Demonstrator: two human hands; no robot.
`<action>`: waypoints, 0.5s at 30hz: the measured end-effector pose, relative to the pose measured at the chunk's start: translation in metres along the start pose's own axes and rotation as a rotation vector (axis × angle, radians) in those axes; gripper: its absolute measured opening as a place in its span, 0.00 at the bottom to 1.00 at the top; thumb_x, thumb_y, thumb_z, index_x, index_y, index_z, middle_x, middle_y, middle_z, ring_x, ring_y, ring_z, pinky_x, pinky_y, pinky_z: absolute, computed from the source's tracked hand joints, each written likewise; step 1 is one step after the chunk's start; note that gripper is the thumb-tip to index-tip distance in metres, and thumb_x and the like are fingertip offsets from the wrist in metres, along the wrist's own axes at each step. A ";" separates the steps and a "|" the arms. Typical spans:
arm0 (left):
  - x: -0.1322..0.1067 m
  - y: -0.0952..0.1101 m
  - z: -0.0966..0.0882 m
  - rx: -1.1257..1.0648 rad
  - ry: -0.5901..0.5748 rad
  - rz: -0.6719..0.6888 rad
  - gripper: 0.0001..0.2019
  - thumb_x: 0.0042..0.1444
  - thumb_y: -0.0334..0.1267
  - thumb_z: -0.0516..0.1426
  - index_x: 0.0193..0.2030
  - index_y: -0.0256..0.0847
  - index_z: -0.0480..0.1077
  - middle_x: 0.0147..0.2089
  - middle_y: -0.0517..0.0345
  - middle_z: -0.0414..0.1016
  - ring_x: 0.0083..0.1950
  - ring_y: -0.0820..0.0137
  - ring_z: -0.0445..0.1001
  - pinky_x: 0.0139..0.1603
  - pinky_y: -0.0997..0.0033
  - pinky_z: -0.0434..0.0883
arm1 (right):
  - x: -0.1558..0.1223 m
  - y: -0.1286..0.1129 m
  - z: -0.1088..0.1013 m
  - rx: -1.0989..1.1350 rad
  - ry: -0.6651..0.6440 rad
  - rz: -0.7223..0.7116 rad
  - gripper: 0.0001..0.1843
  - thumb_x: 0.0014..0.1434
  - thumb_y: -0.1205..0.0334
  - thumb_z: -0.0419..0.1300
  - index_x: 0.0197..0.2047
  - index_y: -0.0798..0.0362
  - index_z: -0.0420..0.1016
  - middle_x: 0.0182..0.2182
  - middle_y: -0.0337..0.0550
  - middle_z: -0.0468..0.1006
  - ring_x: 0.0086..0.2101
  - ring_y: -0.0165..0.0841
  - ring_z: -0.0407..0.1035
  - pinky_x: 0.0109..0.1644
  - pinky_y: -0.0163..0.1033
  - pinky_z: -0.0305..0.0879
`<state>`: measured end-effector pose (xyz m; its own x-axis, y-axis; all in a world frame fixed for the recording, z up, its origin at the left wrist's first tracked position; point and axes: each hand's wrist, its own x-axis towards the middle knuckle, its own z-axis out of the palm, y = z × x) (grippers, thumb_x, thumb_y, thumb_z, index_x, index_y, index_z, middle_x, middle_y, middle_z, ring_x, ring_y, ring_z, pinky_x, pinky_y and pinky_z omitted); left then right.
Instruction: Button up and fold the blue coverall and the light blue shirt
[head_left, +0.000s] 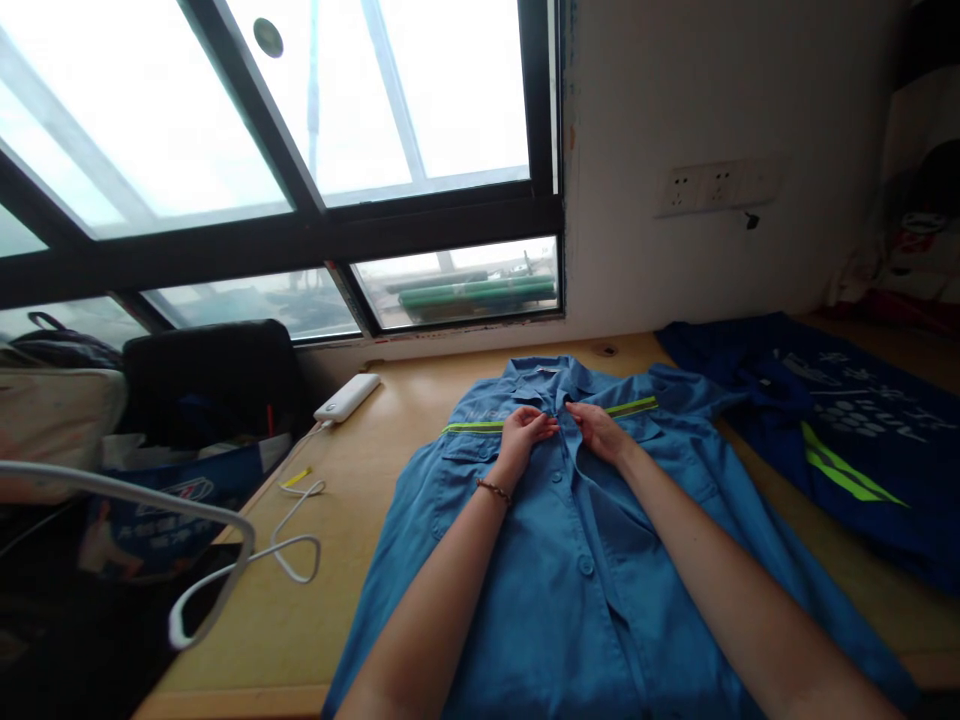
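A blue work shirt (570, 560) with a yellow-green reflective stripe lies front-up on the wooden table (330, 600), collar toward the window. My left hand (525, 432) pinches the shirt's front placket near the top, fingers closed on the fabric. Right beside it, my right hand (596, 425) grips the opposite edge of the placket, fingers closed too. Both hands meet at the chest, just below the collar. A beaded bracelet (493, 490) circles my left wrist. Several buttons run down the shirt's front toward me.
A darker blue garment (840, 430) with printed lettering lies at the right. A white power bank (347, 397) and its white cable (296, 545) rest at the left. Black bags (210, 385) stand beyond the table's left edge. A wall socket (716, 186) sits above.
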<state>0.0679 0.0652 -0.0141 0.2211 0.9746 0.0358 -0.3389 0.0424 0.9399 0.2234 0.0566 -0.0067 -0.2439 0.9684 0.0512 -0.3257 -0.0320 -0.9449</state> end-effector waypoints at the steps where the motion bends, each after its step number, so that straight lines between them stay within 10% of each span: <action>1: 0.000 0.000 0.000 0.002 0.003 0.000 0.16 0.42 0.43 0.62 0.33 0.37 0.62 0.30 0.53 0.76 0.32 0.67 0.76 0.32 0.71 0.73 | 0.000 0.001 0.002 -0.007 0.010 0.009 0.12 0.42 0.56 0.64 0.28 0.54 0.71 0.21 0.36 0.72 0.21 0.26 0.64 0.25 0.33 0.61; 7: -0.003 0.001 0.002 0.009 -0.009 0.001 0.16 0.42 0.44 0.62 0.33 0.37 0.62 0.31 0.51 0.77 0.34 0.65 0.76 0.36 0.68 0.73 | 0.001 0.008 0.005 -0.031 0.155 0.065 0.06 0.35 0.69 0.63 0.22 0.57 0.72 0.15 0.33 0.69 0.14 0.22 0.56 0.16 0.30 0.50; 15: -0.007 0.008 0.002 -0.021 -0.041 0.071 0.14 0.44 0.42 0.61 0.33 0.36 0.63 0.34 0.50 0.77 0.36 0.65 0.76 0.40 0.66 0.72 | -0.005 -0.009 0.007 0.167 0.034 0.105 0.08 0.45 0.63 0.60 0.31 0.55 0.76 0.27 0.41 0.77 0.27 0.29 0.69 0.31 0.33 0.65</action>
<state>0.0653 0.0582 -0.0064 0.2332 0.9655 0.1161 -0.3744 -0.0210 0.9270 0.2210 0.0507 0.0038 -0.2544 0.9653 -0.0588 -0.4477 -0.1714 -0.8776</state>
